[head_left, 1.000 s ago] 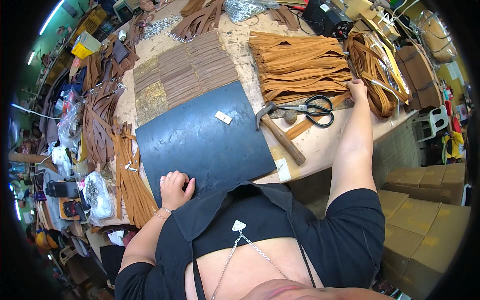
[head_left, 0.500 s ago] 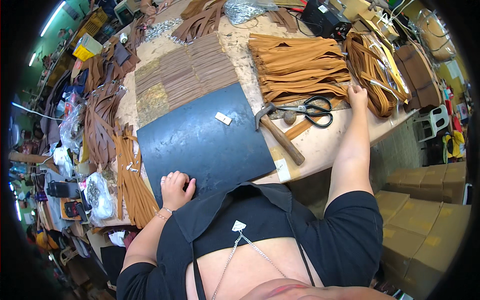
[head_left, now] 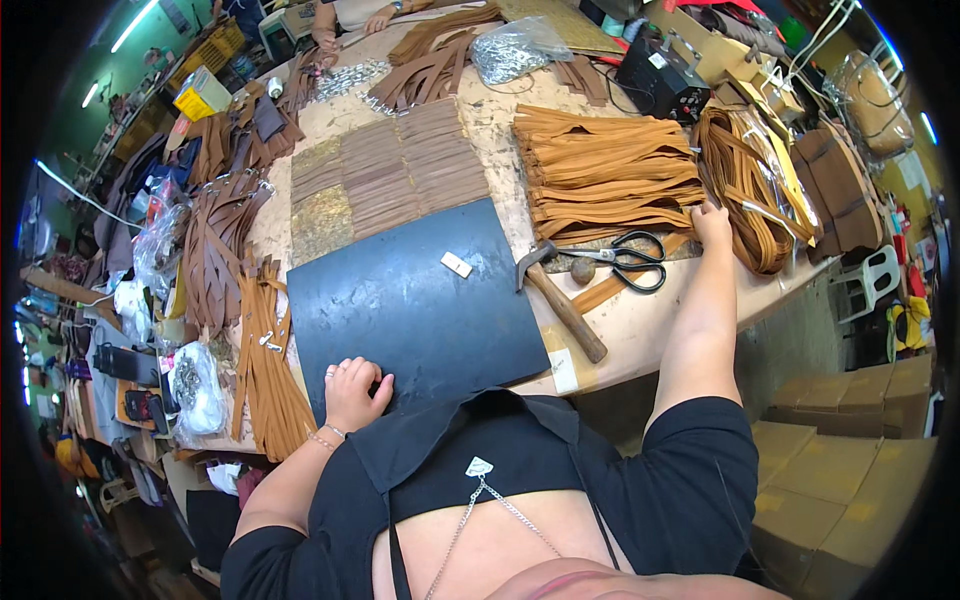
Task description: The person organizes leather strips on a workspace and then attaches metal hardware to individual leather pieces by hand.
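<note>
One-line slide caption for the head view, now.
Left hand on the dark mat, right hand at the tan strips, hammer and scissors lying between.

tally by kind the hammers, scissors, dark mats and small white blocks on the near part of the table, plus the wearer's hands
Hammer: 1
Scissors: 1
Dark mat: 1
Small white block: 1
Left hand and right hand: 2
Total: 6
</note>
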`<state>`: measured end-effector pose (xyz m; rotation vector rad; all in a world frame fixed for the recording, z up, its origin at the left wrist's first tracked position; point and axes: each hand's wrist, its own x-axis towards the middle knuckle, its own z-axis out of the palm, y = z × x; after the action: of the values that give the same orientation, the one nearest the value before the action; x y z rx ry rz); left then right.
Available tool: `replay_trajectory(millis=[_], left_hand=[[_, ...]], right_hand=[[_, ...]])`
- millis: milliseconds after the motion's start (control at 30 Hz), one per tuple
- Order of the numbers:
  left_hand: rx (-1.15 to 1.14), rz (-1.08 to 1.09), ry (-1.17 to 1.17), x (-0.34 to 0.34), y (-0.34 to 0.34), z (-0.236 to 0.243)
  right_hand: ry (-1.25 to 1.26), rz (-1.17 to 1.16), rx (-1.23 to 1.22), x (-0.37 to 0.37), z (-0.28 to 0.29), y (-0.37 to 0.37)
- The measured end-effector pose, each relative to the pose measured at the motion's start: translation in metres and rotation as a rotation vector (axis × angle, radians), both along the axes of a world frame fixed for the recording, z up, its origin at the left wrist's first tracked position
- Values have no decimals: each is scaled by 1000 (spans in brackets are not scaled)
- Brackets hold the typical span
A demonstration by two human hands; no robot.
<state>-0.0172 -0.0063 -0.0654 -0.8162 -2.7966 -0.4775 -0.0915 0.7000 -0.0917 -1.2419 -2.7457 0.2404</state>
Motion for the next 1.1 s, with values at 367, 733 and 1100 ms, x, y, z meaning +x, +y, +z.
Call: replay_trajectory(millis=[367, 733, 1100], left_hand=[[2, 3, 0, 0, 2, 3], [2, -10, 15, 0, -1, 3], [18, 26, -23, 5, -1, 3]], right_hand=[[63, -194, -123, -3, 12, -3], [195, -278, -58, -7, -4, 7], [757, -551, -107, 15, -26, 1]])
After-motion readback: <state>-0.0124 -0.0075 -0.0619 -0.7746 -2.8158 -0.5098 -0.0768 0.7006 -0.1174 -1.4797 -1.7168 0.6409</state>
